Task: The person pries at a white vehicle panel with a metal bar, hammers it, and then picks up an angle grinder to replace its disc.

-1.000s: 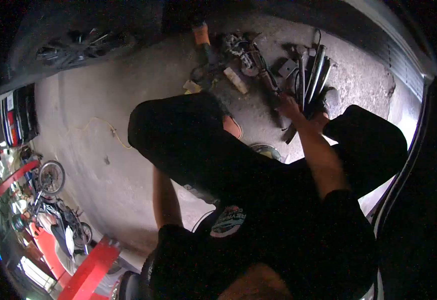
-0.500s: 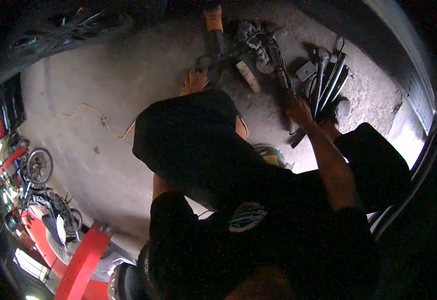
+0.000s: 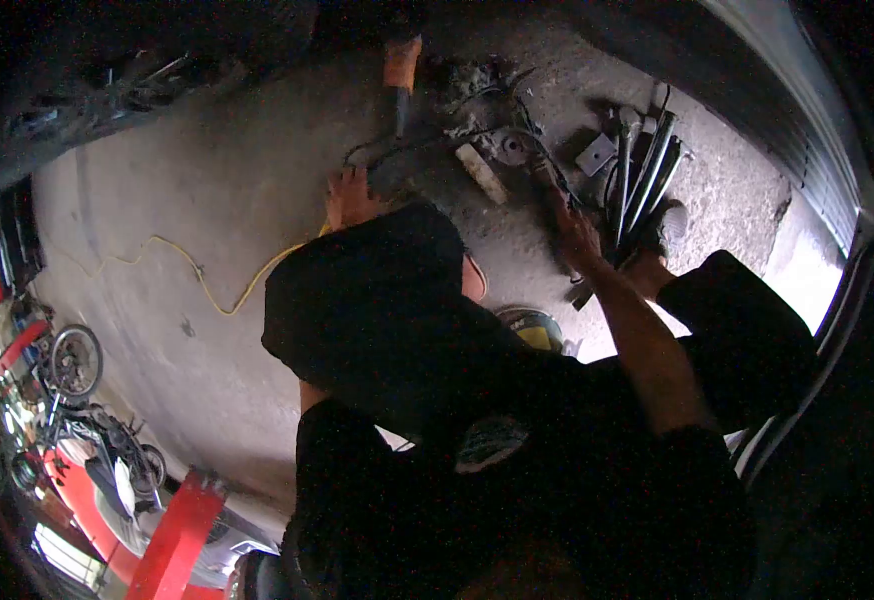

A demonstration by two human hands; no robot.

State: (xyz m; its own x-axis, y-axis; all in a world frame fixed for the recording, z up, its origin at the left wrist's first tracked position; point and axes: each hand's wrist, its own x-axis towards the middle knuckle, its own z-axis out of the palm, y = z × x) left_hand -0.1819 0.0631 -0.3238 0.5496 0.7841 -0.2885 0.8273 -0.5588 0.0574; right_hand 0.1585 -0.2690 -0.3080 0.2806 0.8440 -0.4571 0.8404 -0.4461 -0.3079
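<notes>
At the left, beyond my raised knee, my left hand (image 3: pixel 352 198) reaches low over the floor with its fingers curled. A yellow cord (image 3: pixel 247 295) runs up to this hand, and the loop of a black cable (image 3: pixel 397 153) lies just past its fingertips. On the right, my right hand (image 3: pixel 579 240) is wrapped round the dark body of what looks like an angle grinder, with a round disc (image 3: pixel 512 146) at its far end. A pale block (image 3: pixel 482 173) lies between the hands. Several metal tubes (image 3: pixel 647 175) and a square metal plate (image 3: pixel 596 154) lie beyond my right hand.
An orange and dark object (image 3: pixel 402 65) stands at the far side. A container with a yellow label (image 3: pixel 535 332) sits below me. Motorbikes (image 3: pixel 77 360) and a red beam (image 3: pixel 177 535) are at the left. Dark vehicle parts (image 3: pixel 137 95) overhang the far left.
My left hand has drawn back and to the left, and more of the yellow cord shows beside it. My right hand keeps its hold. The view has shifted slightly.
</notes>
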